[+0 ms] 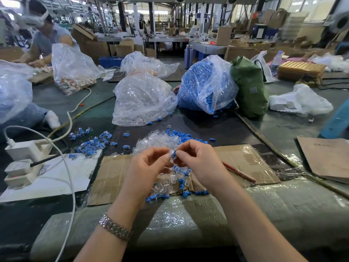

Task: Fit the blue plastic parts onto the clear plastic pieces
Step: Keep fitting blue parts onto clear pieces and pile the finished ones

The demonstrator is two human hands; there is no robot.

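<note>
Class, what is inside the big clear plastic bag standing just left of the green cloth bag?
The big clear plastic bag is packed with small blue plastic parts. Anything under or behind that heap is hidden.

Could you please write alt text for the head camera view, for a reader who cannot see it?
A person's left hand and right hand pinch a small blue plastic part against a clear plastic piece above a loose pile of clear pieces on flattened cardboard. Behind stand a clear bag of clear pieces and a bag of blue parts.
</note>
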